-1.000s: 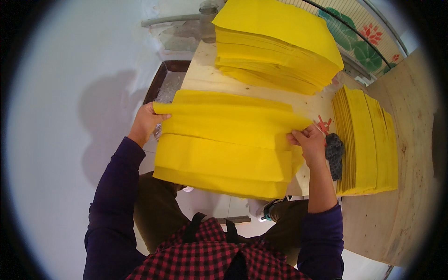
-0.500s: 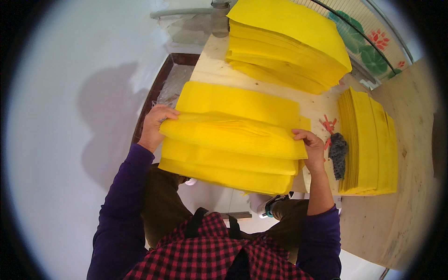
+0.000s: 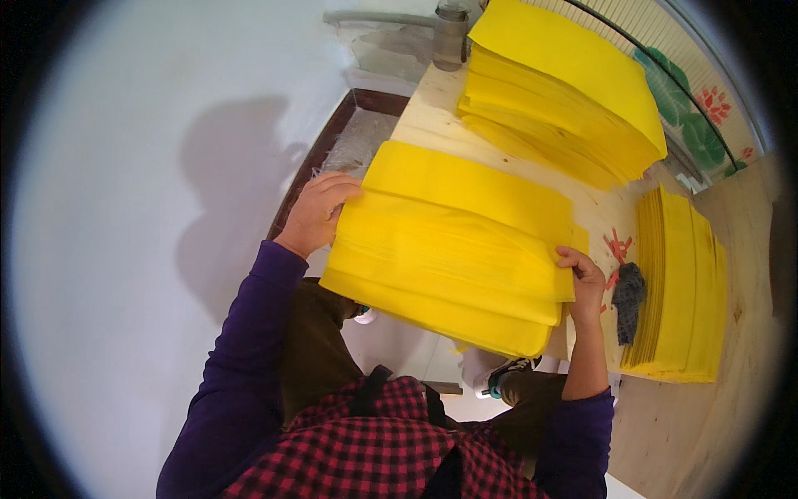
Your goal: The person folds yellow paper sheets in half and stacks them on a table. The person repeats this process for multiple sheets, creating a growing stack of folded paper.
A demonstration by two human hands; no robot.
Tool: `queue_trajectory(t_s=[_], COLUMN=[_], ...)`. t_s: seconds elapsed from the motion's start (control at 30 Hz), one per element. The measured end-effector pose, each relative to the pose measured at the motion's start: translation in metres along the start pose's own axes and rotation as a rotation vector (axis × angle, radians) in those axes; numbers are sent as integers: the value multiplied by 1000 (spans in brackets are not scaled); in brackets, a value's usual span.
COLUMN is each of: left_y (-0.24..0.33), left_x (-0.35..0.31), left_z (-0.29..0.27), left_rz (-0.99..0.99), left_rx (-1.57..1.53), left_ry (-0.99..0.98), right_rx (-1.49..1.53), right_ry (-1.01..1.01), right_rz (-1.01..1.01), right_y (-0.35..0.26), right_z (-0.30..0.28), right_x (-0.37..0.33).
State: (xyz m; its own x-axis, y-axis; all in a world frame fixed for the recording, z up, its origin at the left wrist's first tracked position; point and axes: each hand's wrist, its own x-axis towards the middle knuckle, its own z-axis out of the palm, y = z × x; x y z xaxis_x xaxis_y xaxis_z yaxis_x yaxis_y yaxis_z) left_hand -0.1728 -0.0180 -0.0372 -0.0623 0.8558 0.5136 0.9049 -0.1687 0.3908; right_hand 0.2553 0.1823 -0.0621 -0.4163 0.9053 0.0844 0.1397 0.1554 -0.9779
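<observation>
A thick bundle of yellow paper sheets [image 3: 453, 249] lies folded and fanned across the near edge of a pale wooden table [image 3: 432, 125]. My left hand [image 3: 317, 212] grips the bundle's left end, fingers curled over its top edge. My right hand [image 3: 584, 283] holds the bundle's right end, thumb on top. The lower layers hang over the table edge toward my lap.
A tall stack of yellow sheets [image 3: 565, 83] sits at the back of the table. A second, flatter yellow stack [image 3: 677, 283] lies to the right. A dark grey cloth [image 3: 629, 299] and small red marks [image 3: 617, 247] lie between it and my right hand. White wall stands at left.
The bundle has come down from in front of me onto the table and spread flatter. Both hands moved forward with it, keeping their hold on its ends.
</observation>
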Motion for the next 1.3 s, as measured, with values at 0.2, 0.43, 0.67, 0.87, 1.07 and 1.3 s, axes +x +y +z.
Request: queue_trajectory(t_s=[0.2, 0.43, 0.67, 0.87, 1.07, 1.3], left_y=[11, 64, 97, 89, 85, 88], left_x=[8, 37, 34, 22, 19, 19], left_z=[-18, -4, 28, 36, 42, 42], left_rz=[-82, 35, -46, -20, -9, -21], left_rx=[-17, 92, 162, 167, 178, 197], left_ry=[153, -77, -395, -463, -428, -446], right_rx=[-30, 21, -153, -182, -77, 90], right_ry=[-6, -15, -8, -31, -25, 59], right_rz=[-4, -27, -119, -81, -59, 159], right_y=[1, 3, 0, -11, -16, -28], right_z=[1, -1, 0, -4, -7, -13], right_x=[-1, -2, -2, -6, -8, -10])
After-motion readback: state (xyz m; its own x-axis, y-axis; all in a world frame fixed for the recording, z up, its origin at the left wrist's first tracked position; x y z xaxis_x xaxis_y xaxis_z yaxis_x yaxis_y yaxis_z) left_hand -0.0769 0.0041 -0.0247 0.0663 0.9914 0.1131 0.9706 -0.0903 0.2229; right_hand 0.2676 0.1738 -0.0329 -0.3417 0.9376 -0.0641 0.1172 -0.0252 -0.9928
